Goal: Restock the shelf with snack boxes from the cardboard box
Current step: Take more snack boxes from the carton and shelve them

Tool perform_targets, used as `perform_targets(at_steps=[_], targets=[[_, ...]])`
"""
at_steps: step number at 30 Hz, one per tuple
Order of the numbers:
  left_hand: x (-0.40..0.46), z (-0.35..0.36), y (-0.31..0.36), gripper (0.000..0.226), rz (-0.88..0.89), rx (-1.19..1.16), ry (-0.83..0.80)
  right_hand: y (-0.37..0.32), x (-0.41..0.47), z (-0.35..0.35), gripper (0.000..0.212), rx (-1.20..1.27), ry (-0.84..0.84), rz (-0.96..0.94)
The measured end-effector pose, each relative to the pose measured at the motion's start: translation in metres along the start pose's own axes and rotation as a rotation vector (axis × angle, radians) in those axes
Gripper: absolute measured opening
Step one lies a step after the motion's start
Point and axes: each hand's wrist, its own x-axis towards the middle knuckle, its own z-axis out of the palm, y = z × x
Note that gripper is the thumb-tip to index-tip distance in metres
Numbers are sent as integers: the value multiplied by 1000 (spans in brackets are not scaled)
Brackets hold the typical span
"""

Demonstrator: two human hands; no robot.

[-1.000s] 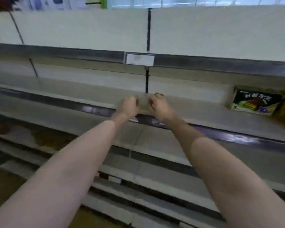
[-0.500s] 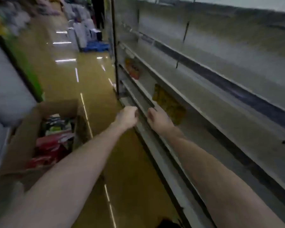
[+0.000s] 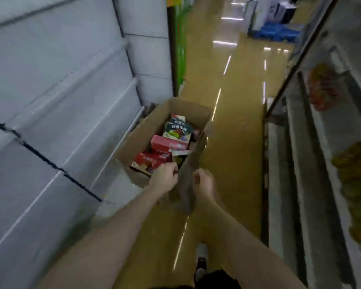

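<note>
two hands: both reach forward over the near end of the cardboard box [image 3: 146, 132], bare forearms stretched out from the bottom of the view.
left hand [image 3: 165, 178]: above the near inside corner of the box, right beside a red snack box; fingers curled in toward the palm, and the blur keeps me from telling whether they touch or hold anything.
right hand [image 3: 204, 182]: just outside the box's right wall, next to the raised flap [image 3: 188, 180]; fingers loosely curled, nothing visible in them, contact with the flap not clear.
cardboard box: open on the tan floor [image 3: 238, 142], close against the foot of the grey shelving [image 3: 61, 90] on the left side of the aisle.
snack boxes: several lie jumbled inside the box, red snack boxes [image 3: 152, 159] nearer the hands and a green and dark snack box [image 3: 177, 130] farther in, tilted.
shelf [image 3: 300, 184]: runs along the right edge of the aisle, well apart from the box; blurred yellow packages [image 3: 356, 180] and orange-red packages [image 3: 321, 90] sit on it.
floor: shiny, with light streaks running down the aisle.
person: a shoe [image 3: 201, 257] shows at the bottom, between the forearms.
</note>
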Motion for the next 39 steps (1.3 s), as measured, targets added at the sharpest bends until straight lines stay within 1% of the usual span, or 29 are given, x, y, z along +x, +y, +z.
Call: perform_targets(at_steps=[3,5,7,9,11,15,18,22,25,28,31,34,36,39], targets=[[14,7,-5,14,-76,-14,36,0,30,12,5,14,-65,-83],[23,9,-11,11,-135,-21,36,-3,49,17,4,-14,-111,-145],[31,9,-19,8,-189,-40,43,-3,71,25,8,-60,-146,-191],[40,11,-29,11,-227,-60,60,-3,93,34,16,-108,-200,-218],[52,11,-35,13,-257,-87,79,-2,114,41,20,-172,-244,-244],[82,17,-54,13,-292,-142,70,-4,161,52,24,-247,-342,-258],[114,28,-73,15,-277,-208,69,-5,198,58,19,-333,-395,-294],[159,40,-81,31,-251,-261,48,-6,242,63,25,-420,-449,-243],[189,44,-83,37,-222,-242,-37,-10,271,67,32,-457,-448,-229],[214,51,-84,40,-214,-251,-105,-12,298,71,33,-479,-465,-216],[234,61,-83,46,-223,-198,-162,-4,327,74,34,-513,-494,-210],[256,73,-80,57,-214,-64,-227,5,360,79,40,-581,-505,-225],[270,81,-77,59,-200,56,-264,8,386,86,46,-625,-531,-232],[289,99,-68,59,-197,148,-357,18,421,99,54,-660,-570,-294]])
